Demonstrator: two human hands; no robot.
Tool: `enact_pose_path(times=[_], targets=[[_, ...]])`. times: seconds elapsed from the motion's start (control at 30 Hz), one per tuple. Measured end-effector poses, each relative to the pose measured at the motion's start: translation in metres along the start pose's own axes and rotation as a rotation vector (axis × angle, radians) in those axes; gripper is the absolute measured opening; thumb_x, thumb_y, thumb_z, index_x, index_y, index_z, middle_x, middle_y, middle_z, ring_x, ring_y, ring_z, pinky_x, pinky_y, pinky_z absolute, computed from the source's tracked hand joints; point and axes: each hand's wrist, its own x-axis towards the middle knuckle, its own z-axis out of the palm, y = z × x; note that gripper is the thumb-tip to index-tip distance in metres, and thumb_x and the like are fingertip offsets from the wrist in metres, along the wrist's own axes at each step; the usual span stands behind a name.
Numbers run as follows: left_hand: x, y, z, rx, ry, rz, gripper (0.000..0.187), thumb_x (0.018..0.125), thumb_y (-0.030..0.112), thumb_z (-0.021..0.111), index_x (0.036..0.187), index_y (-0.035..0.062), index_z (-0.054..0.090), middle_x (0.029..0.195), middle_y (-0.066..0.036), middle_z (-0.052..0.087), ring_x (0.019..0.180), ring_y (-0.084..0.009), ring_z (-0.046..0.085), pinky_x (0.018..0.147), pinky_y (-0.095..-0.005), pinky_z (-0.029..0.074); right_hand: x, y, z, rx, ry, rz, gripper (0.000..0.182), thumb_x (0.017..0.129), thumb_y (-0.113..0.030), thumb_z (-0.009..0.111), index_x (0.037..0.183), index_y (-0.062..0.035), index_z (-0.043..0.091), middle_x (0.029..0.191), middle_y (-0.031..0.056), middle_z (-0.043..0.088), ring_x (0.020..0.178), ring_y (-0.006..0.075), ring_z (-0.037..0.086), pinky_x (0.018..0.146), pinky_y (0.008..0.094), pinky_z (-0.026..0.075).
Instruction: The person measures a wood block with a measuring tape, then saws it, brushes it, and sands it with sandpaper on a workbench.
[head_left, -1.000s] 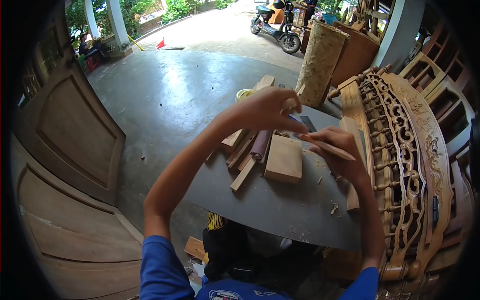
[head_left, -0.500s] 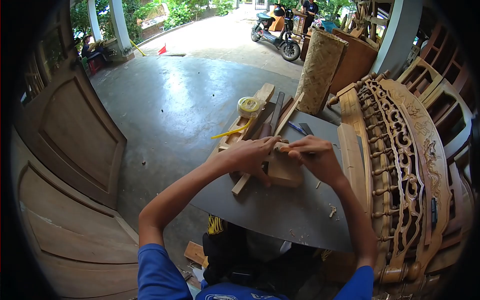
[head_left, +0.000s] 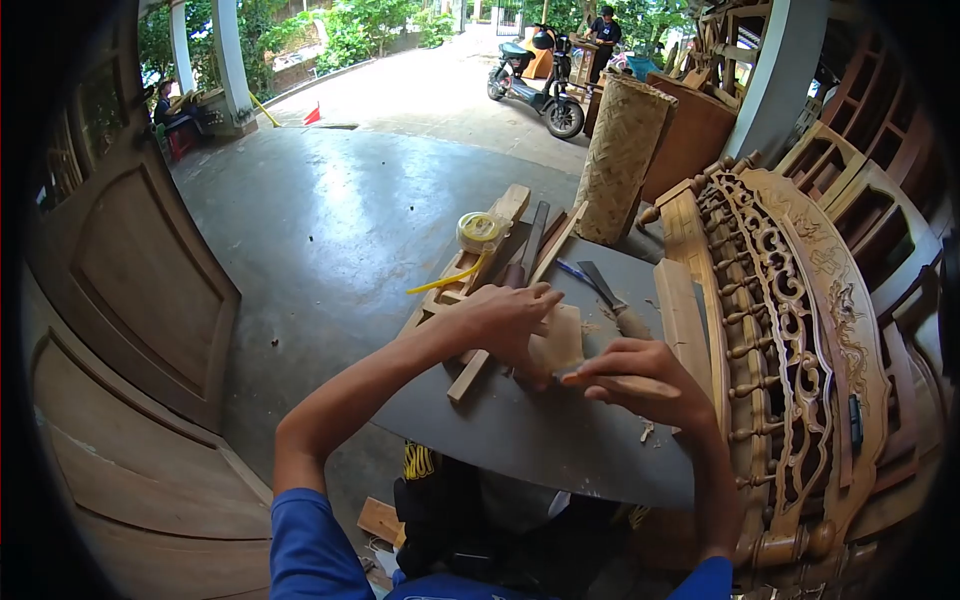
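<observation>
Wooden block (head_left: 563, 335): it lies on the tabletop (head_left: 470, 425), just to the right of the left hand (head_left: 505, 322), and to the left of the right hand (head_left: 638, 380) and a little farther from the person. The left hand is the nearer one and covers the block's left side.

Long axis: the visible right edge of the block goes away from the person, but the full shape is covered, so I cannot tell which side is longer.

Left hand: fingers are bent and partly open over the block, thumb side low near its front. Whether it grips the block, or only rests there, I cannot tell.

Right hand: closed around a wood-handled tool (head_left: 645, 387), which lies almost sideways, with its orange part (head_left: 570, 379) directed to the left hand.

Tool tip: it is close to the left thumb, small and blurred; its form and any contact with the block are not clear.

Beyond the right hand: a dark blade (head_left: 598, 283) and a blue pen (head_left: 573, 271). Beyond the left hand: a tape roll (head_left: 479, 231).

Right of the right hand: a long wooden piece (head_left: 684, 315), whose near end is hidden behind the hand and forearm.
</observation>
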Motion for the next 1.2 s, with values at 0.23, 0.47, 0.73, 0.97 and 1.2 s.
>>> enact_pose_path(times=[0.23, 0.47, 0.73, 0.97, 1.2], targets=[[0.007, 0.017, 0.004, 0.024, 0.034, -0.003, 0.100, 0.049, 0.053, 0.072, 0.130, 0.0073, 0.035, 0.096, -0.016, 0.060, 0.077, -0.0286, 0.062, 0.062, -0.0364, 0.049, -0.037, -0.016, -0.022, 0.084, 0.013, 0.109, 0.011, 0.073, -0.010, 0.069, 0.081, -0.0029, 0.066, 0.076, 0.0063, 0.063, 0.067, 0.0150, 0.060, 0.057, 0.0267, 0.047], [-0.105, 0.014, -0.059, -0.528, 0.478, -0.113, 0.085, 0.053, 0.034, 0.075, 0.127, 0.0078, 0.041, 0.100, -0.018, 0.059, 0.085, -0.0251, 0.062, 0.079, -0.0395, 0.051, -0.016, 0.012, -0.017, 0.286, 0.236, 0.242, 0.009, 0.075, -0.006, 0.066, 0.082, -0.0003, 0.064, 0.083, 0.0068, 0.064, 0.077, 0.0132, 0.061, 0.064, 0.0254, 0.050], [-0.165, 0.000, -0.005, -0.148, 0.203, -0.500, 0.080, 0.046, 0.037, 0.076, 0.119, 0.0144, 0.052, 0.102, -0.016, 0.057, 0.082, -0.0286, 0.062, 0.073, -0.0368, 0.050, 0.045, 0.079, 0.026, -0.110, 0.332, 0.250, 0.014, 0.075, -0.017, 0.066, 0.087, -0.0085, 0.065, 0.091, 0.0097, 0.064, 0.079, 0.0262, 0.061, 0.068, 0.0330, 0.048], [-0.156, -0.001, 0.001, 0.055, 0.062, -0.314, 0.089, 0.045, 0.048, 0.078, 0.124, 0.0228, 0.045, 0.120, -0.020, 0.045, 0.091, -0.0327, 0.059, 0.077, -0.0387, 0.048, 0.066, 0.110, 0.051, -0.141, 0.353, 0.210, 0.017, 0.074, -0.012, 0.066, 0.090, -0.0071, 0.066, 0.087, 0.0122, 0.065, 0.076, 0.0227, 0.063, 0.068, 0.0309, 0.048], [-0.158, -0.006, -0.005, -0.113, 0.096, -0.240, 0.077, 0.052, 0.050, 0.077, 0.118, 0.0217, 0.051, 0.122, -0.017, 0.046, 0.094, -0.0325, 0.059, 0.079, -0.0380, 0.048, 0.029, 0.082, 0.036, 0.315, 0.024, 0.198, 0.019, 0.074, -0.004, 0.064, 0.092, -0.0088, 0.066, 0.093, 0.0043, 0.066, 0.091, 0.0139, 0.061, 0.081, 0.0269, 0.047]])
